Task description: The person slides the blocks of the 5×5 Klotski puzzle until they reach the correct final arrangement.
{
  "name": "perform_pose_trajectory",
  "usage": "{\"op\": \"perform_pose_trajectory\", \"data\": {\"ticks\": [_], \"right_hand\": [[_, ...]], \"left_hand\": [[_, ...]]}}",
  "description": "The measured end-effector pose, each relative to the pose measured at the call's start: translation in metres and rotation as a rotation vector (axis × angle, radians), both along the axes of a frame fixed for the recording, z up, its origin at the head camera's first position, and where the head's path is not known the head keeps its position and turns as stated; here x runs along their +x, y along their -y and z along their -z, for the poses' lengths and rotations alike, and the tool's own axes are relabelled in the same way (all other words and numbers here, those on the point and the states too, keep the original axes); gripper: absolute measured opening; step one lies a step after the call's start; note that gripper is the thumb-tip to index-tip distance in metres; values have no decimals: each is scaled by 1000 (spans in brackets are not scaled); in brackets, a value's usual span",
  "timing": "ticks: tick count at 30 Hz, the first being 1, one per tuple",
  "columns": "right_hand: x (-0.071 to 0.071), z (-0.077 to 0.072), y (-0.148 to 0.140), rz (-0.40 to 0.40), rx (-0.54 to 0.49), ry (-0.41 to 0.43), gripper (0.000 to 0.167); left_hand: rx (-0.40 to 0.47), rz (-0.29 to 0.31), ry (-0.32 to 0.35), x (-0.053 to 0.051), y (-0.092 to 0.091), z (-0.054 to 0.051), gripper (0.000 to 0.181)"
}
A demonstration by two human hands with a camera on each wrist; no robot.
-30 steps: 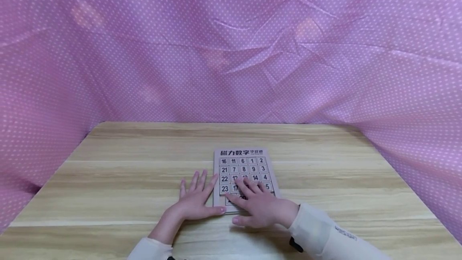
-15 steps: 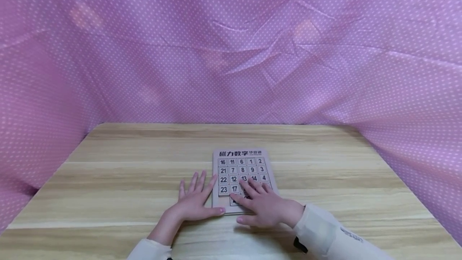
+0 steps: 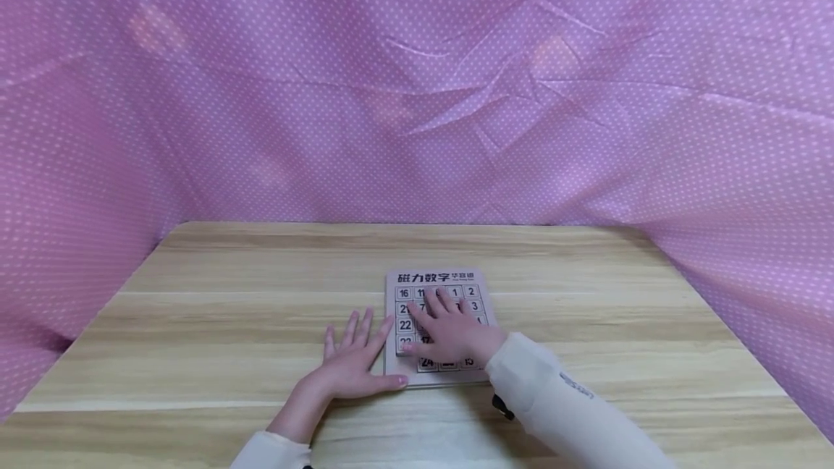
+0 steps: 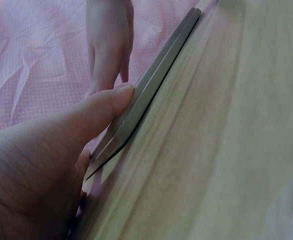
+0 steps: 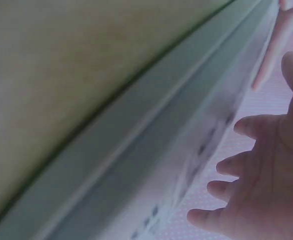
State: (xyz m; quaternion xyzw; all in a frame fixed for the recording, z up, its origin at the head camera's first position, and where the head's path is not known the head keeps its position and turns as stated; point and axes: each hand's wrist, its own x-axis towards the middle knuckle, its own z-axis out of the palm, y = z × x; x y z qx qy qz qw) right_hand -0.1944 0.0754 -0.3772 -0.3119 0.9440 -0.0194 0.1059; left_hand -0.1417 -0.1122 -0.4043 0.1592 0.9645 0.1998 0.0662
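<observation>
A grey-white number sliding puzzle lies flat on the table, with dark lettering along its top. My left hand is spread at its left side. The left thumb rests on the puzzle's near left corner in the left wrist view, and the index fingertip touches the left edge. My right hand spreads over the middle tiles with fingers apart and covers several numbers. In the right wrist view, the right hand seems lifted off the surface. Tile 24 sits in the bottom row, with a gap at that row's left end.
The wooden table spreads around the puzzle on every side. A pink dotted cloth hangs behind the table and along both sides.
Bottom-row tiles have slid right, with the right hand's index finger at their left end. The right hand has since moved up and left over the upper tiles. The left hand has stayed put.
</observation>
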Motion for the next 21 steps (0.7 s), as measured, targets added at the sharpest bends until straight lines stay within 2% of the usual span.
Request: {"op": "perform_pose_trajectory", "data": {"ticks": [5,9,17,21], "right_hand": [[-10,-1,12,39,19,18,77],[-11,-3,17,52,10,22,76],[-3,-3,14,34,49,23,76],[3,-3,12,6,38,21,77]], "left_hand": [[0,2,-4,-1,0,2,94],[-11,4,-7,-2,1,6,95],[31,14,-5,-1,0,4,93],[15,-1,-2,-3,1,8,95]]}}
